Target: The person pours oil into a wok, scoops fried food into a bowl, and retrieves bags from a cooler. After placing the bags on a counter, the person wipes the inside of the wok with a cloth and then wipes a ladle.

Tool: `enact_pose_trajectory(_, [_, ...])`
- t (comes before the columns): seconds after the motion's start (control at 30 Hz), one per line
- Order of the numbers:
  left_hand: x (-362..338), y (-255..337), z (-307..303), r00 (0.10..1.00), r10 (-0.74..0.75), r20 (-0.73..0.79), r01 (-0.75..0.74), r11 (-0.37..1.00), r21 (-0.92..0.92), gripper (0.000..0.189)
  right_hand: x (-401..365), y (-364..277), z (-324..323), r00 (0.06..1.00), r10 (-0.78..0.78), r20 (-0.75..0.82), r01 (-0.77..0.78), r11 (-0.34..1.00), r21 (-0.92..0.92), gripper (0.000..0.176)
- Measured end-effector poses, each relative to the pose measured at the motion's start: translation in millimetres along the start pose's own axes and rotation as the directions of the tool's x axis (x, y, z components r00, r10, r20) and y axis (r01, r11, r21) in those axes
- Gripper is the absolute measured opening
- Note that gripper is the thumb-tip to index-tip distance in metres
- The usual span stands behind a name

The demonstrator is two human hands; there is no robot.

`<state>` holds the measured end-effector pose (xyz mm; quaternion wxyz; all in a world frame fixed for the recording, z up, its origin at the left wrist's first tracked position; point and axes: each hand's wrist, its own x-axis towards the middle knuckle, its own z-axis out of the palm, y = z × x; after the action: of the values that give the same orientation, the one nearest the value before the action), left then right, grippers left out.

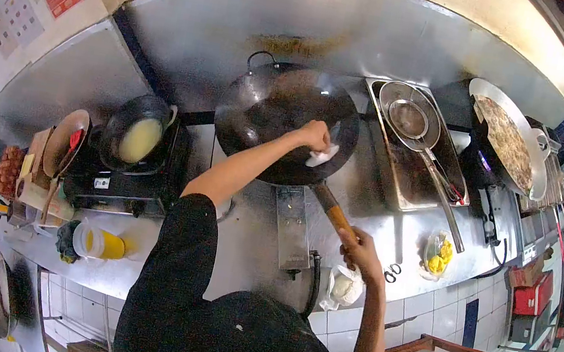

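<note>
A large dark wok (270,111) with a metal loop at its far rim sits in front of me, tilted slightly. My left hand (313,136) reaches over it, fingers closed on a crumpled white cloth or paper towel (323,155) at the wok's near right inner side. The wok's wooden handle (336,217) points toward me. Around its end is wrapped my right hand (361,253). Just below that hand, a white plastic bag (344,288) lies by the counter's front edge.
Right of the wok, a strainer (409,119) rests on a metal tray (394,183). Beyond it stands a wide pan of bubbling food (509,136). At left, a small wok of pale liquid (140,139) sits on a black stove (118,193), near a jug of yellow liquid (99,243).
</note>
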<state>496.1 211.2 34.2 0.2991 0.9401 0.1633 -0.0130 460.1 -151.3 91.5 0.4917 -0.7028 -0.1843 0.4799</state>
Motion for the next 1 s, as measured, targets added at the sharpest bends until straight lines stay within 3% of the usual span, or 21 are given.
enact_pose_trajectory(0.17, [17.4,28.4,8.2,0.981,-0.062,-0.183,0.025,0.980,-0.196,0.019,1.6,36.6,39.0,0.992,-0.105,-0.069,0.100,0.992,-0.076,0.037])
enact_pose_trajectory(0.23, [32.4,25.0,10.6,0.949,-0.188,-0.255,0.097,0.939,-0.330,0.018,-3.1,38.4,54.3,0.989,-0.134,-0.058,0.131,0.990,-0.060,0.037])
enact_pose_trajectory(0.27, [35.4,26.1,10.1,0.913,-0.181,-0.365,0.084,0.961,-0.265,0.017,-4.4,40.6,60.9,0.980,-0.169,-0.103,0.156,0.981,-0.118,0.038])
enact_pose_trajectory(0.3, [43.8,21.1,9.0,0.915,-0.168,-0.366,0.071,0.962,-0.265,0.017,-6.4,43.8,66.7,0.978,-0.174,-0.115,0.160,0.980,-0.120,0.038])
enact_pose_trajectory(0.4, [64.5,8.3,2.5,0.796,-0.228,-0.561,0.062,0.952,-0.299,0.014,-14.2,36.7,82.4,0.969,-0.175,-0.176,0.159,0.982,-0.103,0.043])
enact_pose_trajectory(0.43, [70.5,0.4,-1.1,0.762,-0.124,-0.635,-0.037,0.971,-0.235,0.012,-16.8,33.2,84.6,0.966,-0.178,-0.188,0.160,0.982,-0.105,0.043])
enact_pose_trajectory(0.5, [78.0,-5.7,-12.2,0.692,-0.143,-0.708,-0.003,0.980,-0.201,0.010,-21.0,26.9,87.1,0.966,-0.199,-0.164,0.180,0.976,-0.125,0.043])
enact_pose_trajectory(0.57, [93.1,-23.5,-18.7,0.568,-0.117,-0.815,-0.007,0.989,-0.146,0.010,-26.0,17.4,87.4,0.981,-0.118,-0.155,0.112,0.993,-0.049,0.040])
enact_pose_trajectory(0.6, [79.5,-9.4,-33.5,0.580,-0.168,-0.797,0.028,0.982,-0.187,0.011,-19.6,31.7,87.7,0.975,-0.138,-0.173,0.125,0.988,-0.087,0.043])
enact_pose_trajectory(0.63, [83.5,-14.7,-38.5,0.525,-0.105,-0.845,0.036,0.994,-0.101,0.011,-16.4,36.0,88.2,0.969,-0.159,-0.187,0.137,0.983,-0.125,0.046])
enact_pose_trajectory(0.7, [86.0,-22.7,-42.6,0.519,-0.118,-0.847,0.038,0.993,-0.115,0.011,-15.4,37.0,87.1,0.973,-0.139,-0.183,0.117,0.986,-0.122,0.047])
enact_pose_trajectory(0.77, [87.6,-29.9,-38.2,0.566,0.037,-0.823,-0.026,0.999,0.027,0.012,-19.2,31.8,89.1,0.979,-0.115,-0.166,0.096,0.988,-0.121,0.047])
enact_pose_trajectory(0.8, [69.3,-12.5,-44.1,0.699,0.033,-0.714,-0.080,0.996,-0.033,0.015,-21.6,25.8,89.4,0.982,-0.109,-0.157,0.095,0.991,-0.095,0.041])
enact_pose_trajectory(0.83, [65.1,-8.8,-37.0,0.706,0.147,-0.693,-0.267,0.961,-0.068,0.014,-23.4,20.5,89.2,0.983,-0.103,-0.150,0.093,0.993,-0.069,0.036])
enact_pose_trajectory(0.9, [54.3,4.9,-26.7,0.892,0.135,-0.431,-0.208,0.970,-0.126,0.015,-26.4,13.9,88.1,0.983,-0.112,-0.145,0.100,0.991,-0.091,0.036])
enact_pose_trajectory(0.97, [37.3,13.5,-16.9,0.866,0.392,-0.309,-0.434,0.898,-0.076,0.016,-25.3,17.1,87.0,0.982,-0.120,-0.143,0.106,0.989,-0.106,0.036])
enact_pose_trajectory(1.0, [22.8,27.0,-20.3,0.907,0.378,-0.187,-0.406,0.902,-0.144,0.018,-21.4,25.1,85.2,0.978,-0.149,-0.146,0.132,0.984,-0.115,0.036])
